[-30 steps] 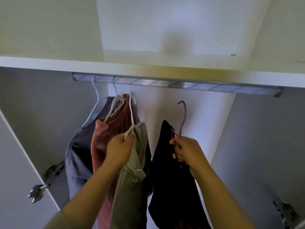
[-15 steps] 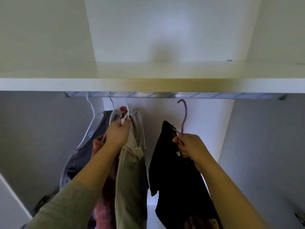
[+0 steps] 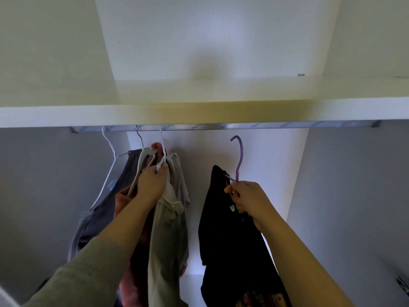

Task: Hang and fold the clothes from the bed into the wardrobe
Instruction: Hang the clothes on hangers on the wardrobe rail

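My right hand [image 3: 245, 197] grips the neck of a purple hanger [image 3: 239, 156] that carries a black garment [image 3: 230, 240]. Its hook hangs free just below the metal rail [image 3: 243, 125], not on it. My left hand [image 3: 151, 185] grips the top of a beige garment [image 3: 170, 229] on a white hanger [image 3: 163, 149] whose hook is over the rail. To the left of it hang a pink garment [image 3: 120, 201] and a grey garment [image 3: 99, 218] on their own white hangers.
A white shelf [image 3: 66, 116] runs directly above the rail, with an upper compartment behind it. Grey wardrobe walls close in left and right. The rail is bare to the right of the purple hook. A door hinge [image 3: 402, 284] shows at lower right.
The beige garment's hanger went up and its hook now sits over the rail. The purple hanger with the black garment rose closer to the rail. My view tilted upward.
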Demonstrator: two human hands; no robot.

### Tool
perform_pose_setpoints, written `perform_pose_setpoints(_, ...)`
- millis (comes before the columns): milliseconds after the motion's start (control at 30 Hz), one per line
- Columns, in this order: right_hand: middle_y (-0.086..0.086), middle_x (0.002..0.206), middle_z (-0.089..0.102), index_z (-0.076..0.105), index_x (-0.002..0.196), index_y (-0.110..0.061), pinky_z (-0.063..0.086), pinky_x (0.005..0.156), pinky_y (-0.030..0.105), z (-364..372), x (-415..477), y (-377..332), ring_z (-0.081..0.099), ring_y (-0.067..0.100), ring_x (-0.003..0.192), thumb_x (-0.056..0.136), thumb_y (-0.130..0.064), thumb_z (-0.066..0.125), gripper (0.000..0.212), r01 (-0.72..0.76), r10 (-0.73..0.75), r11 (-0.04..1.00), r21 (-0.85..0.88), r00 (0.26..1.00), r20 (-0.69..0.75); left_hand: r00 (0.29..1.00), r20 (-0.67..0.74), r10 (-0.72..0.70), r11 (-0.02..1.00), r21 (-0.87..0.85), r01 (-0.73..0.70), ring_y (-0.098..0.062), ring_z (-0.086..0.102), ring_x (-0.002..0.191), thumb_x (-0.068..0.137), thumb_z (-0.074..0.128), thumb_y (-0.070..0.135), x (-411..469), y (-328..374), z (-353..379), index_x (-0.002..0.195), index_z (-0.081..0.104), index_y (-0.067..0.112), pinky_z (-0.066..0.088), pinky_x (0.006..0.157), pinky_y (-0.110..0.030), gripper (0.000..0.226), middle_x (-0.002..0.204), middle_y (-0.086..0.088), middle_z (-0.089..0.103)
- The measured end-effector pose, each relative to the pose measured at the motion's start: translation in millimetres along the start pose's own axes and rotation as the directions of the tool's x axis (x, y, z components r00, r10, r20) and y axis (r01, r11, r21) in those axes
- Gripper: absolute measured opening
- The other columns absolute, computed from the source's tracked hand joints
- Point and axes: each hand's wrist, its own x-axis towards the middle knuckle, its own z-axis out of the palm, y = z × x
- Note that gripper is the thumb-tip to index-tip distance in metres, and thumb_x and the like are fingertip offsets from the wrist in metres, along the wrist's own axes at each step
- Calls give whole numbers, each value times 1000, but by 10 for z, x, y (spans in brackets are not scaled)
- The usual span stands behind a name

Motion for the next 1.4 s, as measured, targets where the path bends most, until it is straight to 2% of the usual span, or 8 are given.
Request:
perform_pose_setpoints(200,-4,47,45,65,82,-9,31,37,13,118,37,9,35,3,33,104,-21,43,33,-8,8,1000,-15,1000,-3,1000,6,28,999,-31,-28,-16,47,57,97,49,45,-47,-65,-63,76,57,11,38,57,-28,40,63,-3,52)
perform_pose_setpoints(333,-6,44,45,66,80,-11,31,36,14,256,58,-2,36,2,32,103,-21,43,34,44,-43,999,-31,999,22,998,33,58,998,-33,-57,-5,57,78,90,64,38,-175,-178,-129,101,58,17,41,62,-18,25,87,7,61)
perform_pose_setpoints(567,-9,43,42,64,80,-13,29,37,16,578,218,-302,35,2,32,104,-24,40,36,155,-150,987,-49,985,85,998,-3,56,996,-68,-56,-6,59,86,84,74,28,-391,-194,-300,121,53,15,42,67,-15,45,100,2,64)
perform_pose_setpoints(767,-8,41,38,61,79,-8,25,36,15,733,391,-575,31,3,30,103,-17,38,34,200,-199,980,-3,975,104,998,-6,55,995,-87,-56,-8,62,80,81,77,20,-579,-285,-415,120,52,15,44,65,-15,47,98,0,63)
perform_pose_setpoints(933,-4,49,45,60,91,-5,26,33,14,819,585,-702,33,3,28,105,-16,37,29,93,-94,995,19,993,72,1000,9,23,990,-139,-21,-7,64,78,80,78,22,-642,-354,-424,119,53,17,45,64,-13,47,95,2,64)
perform_pose_setpoints(1067,4,68,48,61,106,-5,33,50,20,901,653,-493,41,13,55,102,-14,41,23,39,-33,994,-101,997,67,1000,14,26,986,-164,-24,-10,67,80,80,77,22,-700,-338,-417,121,54,18,48,67,-16,47,94,3,66)
perform_pose_setpoints(1267,9,83,60,59,94,-8,50,63,25,833,584,-396,55,17,69,98,-14,45,16,135,-129,977,-164,991,47,997,63,43,981,-189,-30,-7,67,84,85,72,19,-792,-241,-449,123,54,19,48,63,-9,42,97,3,68)
perform_pose_setpoints(1400,0,96,59,53,125,-9,55,87,38,731,341,-342,60,17,86,96,-17,51,30,227,-233,938,-263,972,7,998,9,57,976,-213,-54,0,66,78,85,70,16,-883,-174,-466,117,60,19,46,60,-4,34,95,4,68)
